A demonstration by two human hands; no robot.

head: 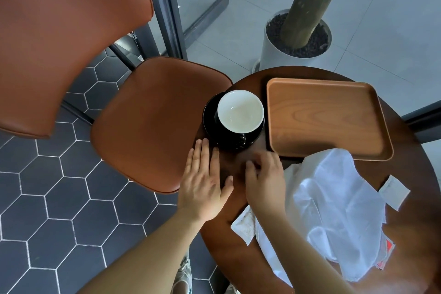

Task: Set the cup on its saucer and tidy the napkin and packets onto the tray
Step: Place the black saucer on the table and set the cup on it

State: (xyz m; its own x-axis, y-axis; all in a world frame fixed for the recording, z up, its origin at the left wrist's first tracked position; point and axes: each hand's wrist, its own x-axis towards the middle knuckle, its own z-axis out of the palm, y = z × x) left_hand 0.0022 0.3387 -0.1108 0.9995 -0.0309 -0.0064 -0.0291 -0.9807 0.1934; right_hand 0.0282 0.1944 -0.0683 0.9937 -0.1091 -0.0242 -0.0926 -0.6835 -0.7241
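A cup [240,111], black outside and white inside, stands on a black saucer [209,114] at the left of a round dark wooden table [410,234]. An empty wooden tray [324,117] lies to its right. A crumpled white napkin [334,207] lies near the table's front, its corner over the tray's front edge. One white packet [393,192] rests right of the napkin, another [244,224] under my right forearm, and a red-marked packet [387,253] peeks from beneath the napkin. My left hand [205,184] lies flat and open on the table's left edge. My right hand [265,174], fingers curled down, holds nothing I can see.
Two brown leather chairs [152,122] stand left of the table, one seat close to its edge. A white planter [281,50] with a trunk stands behind the table. A glass door frame [167,19] runs behind the chairs. The floor is dark hexagonal tile [59,198].
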